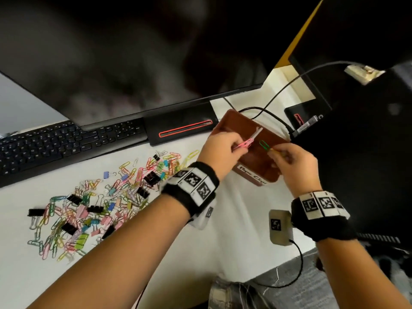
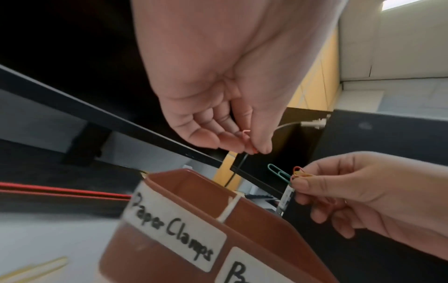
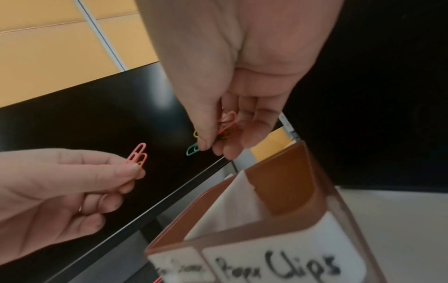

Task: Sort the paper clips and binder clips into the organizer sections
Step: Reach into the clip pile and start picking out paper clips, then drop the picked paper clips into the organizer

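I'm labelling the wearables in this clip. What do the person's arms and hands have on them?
Both forearms are bare, with no sleeves. Each wrist wears a black band carrying white square tiles printed with black fiducial markers. The left hand has a thin ring on one finger; the right hand shows none.

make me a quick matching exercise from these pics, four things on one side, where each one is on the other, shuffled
Things:
1. pink paper clip
2. green paper clip
3. brown plastic organizer
4. black keyboard

Places:
A. on the white desk, below both hands
B. pinched in the left hand
C. under the black monitor
D. pinched in the right hand

Pairs: 1-B, 2-D, 3-A, 4-C
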`<state>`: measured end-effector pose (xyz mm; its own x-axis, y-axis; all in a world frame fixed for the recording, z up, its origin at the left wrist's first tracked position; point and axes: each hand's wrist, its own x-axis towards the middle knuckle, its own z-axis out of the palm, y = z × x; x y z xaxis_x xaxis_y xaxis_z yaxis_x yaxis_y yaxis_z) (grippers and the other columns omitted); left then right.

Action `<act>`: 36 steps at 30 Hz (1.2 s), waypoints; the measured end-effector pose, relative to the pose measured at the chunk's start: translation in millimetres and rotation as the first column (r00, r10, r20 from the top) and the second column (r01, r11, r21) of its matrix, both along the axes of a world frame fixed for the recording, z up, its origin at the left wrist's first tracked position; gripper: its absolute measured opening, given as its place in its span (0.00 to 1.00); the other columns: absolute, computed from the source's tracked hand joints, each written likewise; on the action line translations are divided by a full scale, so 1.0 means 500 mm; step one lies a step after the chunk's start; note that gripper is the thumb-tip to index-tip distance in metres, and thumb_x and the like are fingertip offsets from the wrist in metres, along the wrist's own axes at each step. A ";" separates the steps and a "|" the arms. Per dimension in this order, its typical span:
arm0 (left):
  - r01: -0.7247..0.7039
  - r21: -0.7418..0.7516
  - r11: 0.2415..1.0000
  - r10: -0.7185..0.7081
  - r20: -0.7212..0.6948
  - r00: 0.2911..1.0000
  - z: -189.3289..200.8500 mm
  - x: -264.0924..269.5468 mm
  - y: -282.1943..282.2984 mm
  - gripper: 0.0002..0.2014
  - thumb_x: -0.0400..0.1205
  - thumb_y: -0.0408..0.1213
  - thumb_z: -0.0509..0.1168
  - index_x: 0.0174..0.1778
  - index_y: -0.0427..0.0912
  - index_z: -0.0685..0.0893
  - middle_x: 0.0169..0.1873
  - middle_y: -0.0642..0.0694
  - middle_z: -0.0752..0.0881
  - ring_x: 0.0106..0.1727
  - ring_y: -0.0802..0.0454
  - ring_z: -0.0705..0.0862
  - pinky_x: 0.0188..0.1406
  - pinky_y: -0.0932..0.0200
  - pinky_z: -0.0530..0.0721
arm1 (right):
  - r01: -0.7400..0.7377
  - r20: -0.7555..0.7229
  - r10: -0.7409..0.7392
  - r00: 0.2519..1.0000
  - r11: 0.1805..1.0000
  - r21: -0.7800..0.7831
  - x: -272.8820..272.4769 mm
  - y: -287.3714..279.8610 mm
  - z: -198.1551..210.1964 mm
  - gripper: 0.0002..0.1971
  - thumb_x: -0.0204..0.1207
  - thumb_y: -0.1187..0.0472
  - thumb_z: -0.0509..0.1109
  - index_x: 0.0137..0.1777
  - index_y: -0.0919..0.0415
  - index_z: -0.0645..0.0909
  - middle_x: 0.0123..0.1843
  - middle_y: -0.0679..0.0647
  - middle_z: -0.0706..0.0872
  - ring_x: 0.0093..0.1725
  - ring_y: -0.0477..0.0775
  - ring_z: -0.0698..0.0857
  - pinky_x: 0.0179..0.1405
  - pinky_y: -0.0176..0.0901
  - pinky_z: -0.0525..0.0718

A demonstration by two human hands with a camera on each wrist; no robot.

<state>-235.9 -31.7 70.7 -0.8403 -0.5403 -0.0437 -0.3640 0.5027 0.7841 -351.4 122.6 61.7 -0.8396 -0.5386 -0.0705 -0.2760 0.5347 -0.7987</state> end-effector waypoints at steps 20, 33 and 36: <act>-0.306 0.045 0.951 0.265 0.392 0.881 -0.178 0.405 0.011 0.14 0.74 0.33 0.72 0.55 0.43 0.83 0.44 0.47 0.84 0.39 0.53 0.83 0.42 0.61 0.84 | -0.657 0.052 0.688 0.724 0.665 0.354 0.158 -0.070 -0.194 0.23 0.74 0.63 0.69 0.70 0.58 0.74 0.71 0.57 0.75 0.69 0.60 0.75 0.71 0.46 0.70; -0.285 -0.176 0.942 0.334 0.436 0.836 -0.235 0.374 0.029 0.28 0.73 0.50 0.71 0.68 0.44 0.77 0.61 0.42 0.76 0.61 0.44 0.77 0.61 0.50 0.79 | -0.653 0.144 0.658 0.739 0.648 0.393 0.281 -0.166 -0.213 0.44 0.59 0.49 0.82 0.74 0.59 0.67 0.66 0.57 0.70 0.66 0.56 0.70 0.66 0.39 0.68; -0.250 -0.239 0.938 0.336 0.457 0.823 -0.246 0.353 0.012 0.24 0.74 0.52 0.70 0.63 0.46 0.78 0.58 0.45 0.79 0.58 0.44 0.77 0.57 0.47 0.79 | -0.614 0.141 0.615 0.776 0.687 0.389 0.286 -0.174 -0.222 0.40 0.60 0.53 0.82 0.72 0.59 0.71 0.66 0.57 0.72 0.65 0.57 0.71 0.63 0.40 0.69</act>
